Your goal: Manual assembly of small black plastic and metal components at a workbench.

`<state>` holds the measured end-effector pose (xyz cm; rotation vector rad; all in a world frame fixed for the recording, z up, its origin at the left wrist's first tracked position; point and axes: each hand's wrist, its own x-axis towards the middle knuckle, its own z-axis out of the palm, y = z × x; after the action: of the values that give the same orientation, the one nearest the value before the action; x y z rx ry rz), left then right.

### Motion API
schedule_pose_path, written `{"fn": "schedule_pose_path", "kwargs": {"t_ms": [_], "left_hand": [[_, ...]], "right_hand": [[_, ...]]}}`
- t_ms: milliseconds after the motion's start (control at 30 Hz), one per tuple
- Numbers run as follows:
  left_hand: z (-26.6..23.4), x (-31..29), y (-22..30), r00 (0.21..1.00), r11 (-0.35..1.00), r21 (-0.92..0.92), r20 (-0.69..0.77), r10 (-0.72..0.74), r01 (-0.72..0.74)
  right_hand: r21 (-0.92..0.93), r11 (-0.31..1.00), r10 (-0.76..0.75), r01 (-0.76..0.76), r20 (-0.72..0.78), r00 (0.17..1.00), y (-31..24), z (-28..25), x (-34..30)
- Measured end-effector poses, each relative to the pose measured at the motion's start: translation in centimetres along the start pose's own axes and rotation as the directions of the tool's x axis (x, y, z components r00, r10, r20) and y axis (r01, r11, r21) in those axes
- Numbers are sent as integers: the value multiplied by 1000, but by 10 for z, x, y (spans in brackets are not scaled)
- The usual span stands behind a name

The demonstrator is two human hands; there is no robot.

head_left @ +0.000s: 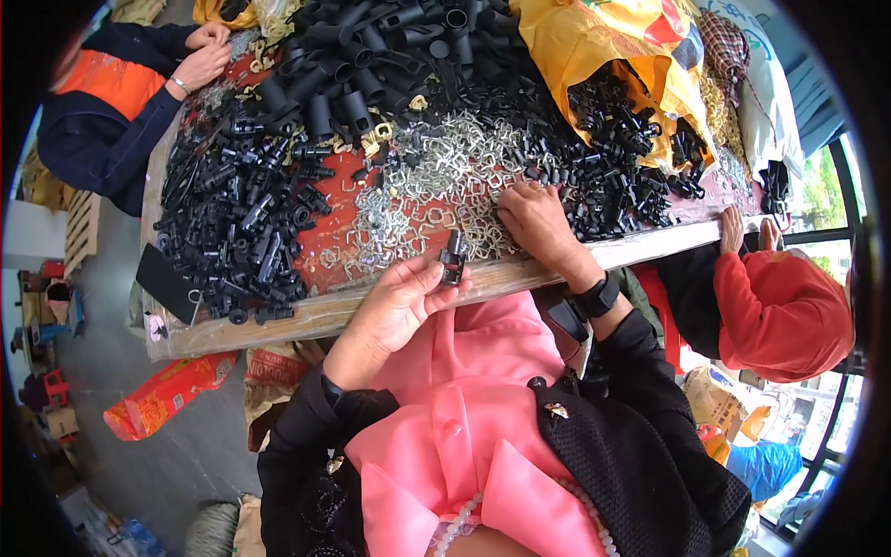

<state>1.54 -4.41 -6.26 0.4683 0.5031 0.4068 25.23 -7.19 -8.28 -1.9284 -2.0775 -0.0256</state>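
My left hand (394, 302) is closed around a small black fitting (453, 256), held upright between thumb and fingers just above the table's near edge. My right hand (540, 225) is down at the right side of a spread of small bent metal clips (445, 172). Its fingers are curled and pressed together among the clips, and their tips are hidden, so what they pinch does not show. Right of that hand lies a heap of small black parts (603, 200). A larger heap of black fittings (255, 223) covers the table's left side.
Black tubes (362, 56) are piled at the back. A yellow sack (594, 56) spills black parts at the back right. The wooden table edge (343, 304) runs before me. One person's hands (204, 60) work at far left; a person in red (789, 306) sits at right.
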Motion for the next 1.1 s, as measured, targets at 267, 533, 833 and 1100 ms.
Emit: {"fn": "schedule_pose_path", "kwargs": {"t_ms": [267,533,833,1100], "left_hand": [[-2,-4,0,998,998,-29,-48,45,-47],[6,-9,-6,995,995,-6,-12,102,-102],[-3,1,-7,984,987,-24,-87,158,-161],[10,13,3,975,975,31,26,221,-222]], "right_hand": [[251,966,67,-58,-28,997,-4,-15,-1],[92,992,99,-86,-148,984,-1,16,16],[831,401,352,-385,248,902,-10,-5,4],[740,-445,69,-504,590,805,-33,-12,-8]]}}
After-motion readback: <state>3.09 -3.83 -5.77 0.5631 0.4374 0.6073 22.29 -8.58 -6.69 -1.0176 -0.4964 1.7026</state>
